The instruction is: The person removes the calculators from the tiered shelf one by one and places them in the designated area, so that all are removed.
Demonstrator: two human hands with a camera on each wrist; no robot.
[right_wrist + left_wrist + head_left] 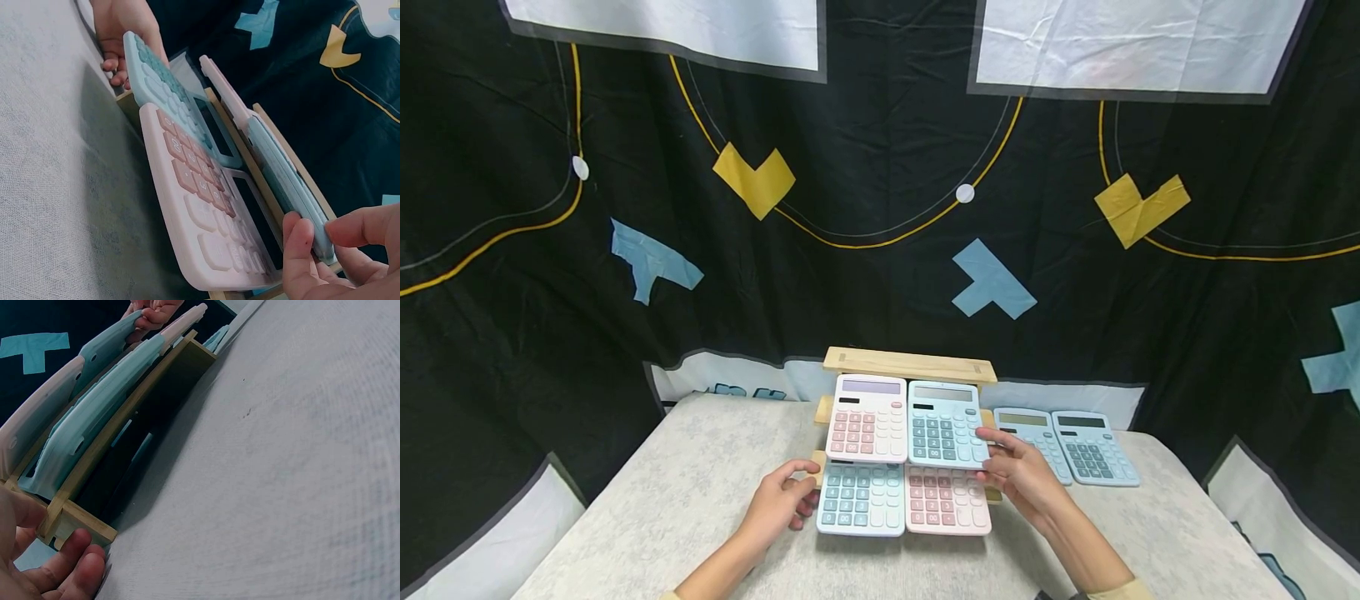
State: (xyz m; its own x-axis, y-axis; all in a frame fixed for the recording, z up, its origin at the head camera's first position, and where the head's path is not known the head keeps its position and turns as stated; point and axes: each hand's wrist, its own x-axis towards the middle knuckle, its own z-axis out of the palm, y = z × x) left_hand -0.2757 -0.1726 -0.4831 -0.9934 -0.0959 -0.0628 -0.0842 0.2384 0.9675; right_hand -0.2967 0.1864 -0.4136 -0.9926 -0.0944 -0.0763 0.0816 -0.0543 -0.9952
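A tiered wooden rack [910, 364] stands on the table, bearing calculators in two rows. The upper row has a white-and-pink calculator [867, 417] beside a light blue calculator [947, 423]. Below them lean another blue calculator [861, 500] and a pink one [947, 502]. My right hand [1026, 475] pinches the upper blue calculator by its right edge; the right wrist view shows thumb and fingers on either side of it. At the rack's left end, my left hand [782, 497] grips the wood with curled fingers, seen close in the left wrist view.
Two more blue calculators [1093, 447] are side by side on the table, right of the rack. The grey-white tabletop [647, 500] extends to both sides. Behind it hangs a black cloth [880, 300] with yellow and blue shapes.
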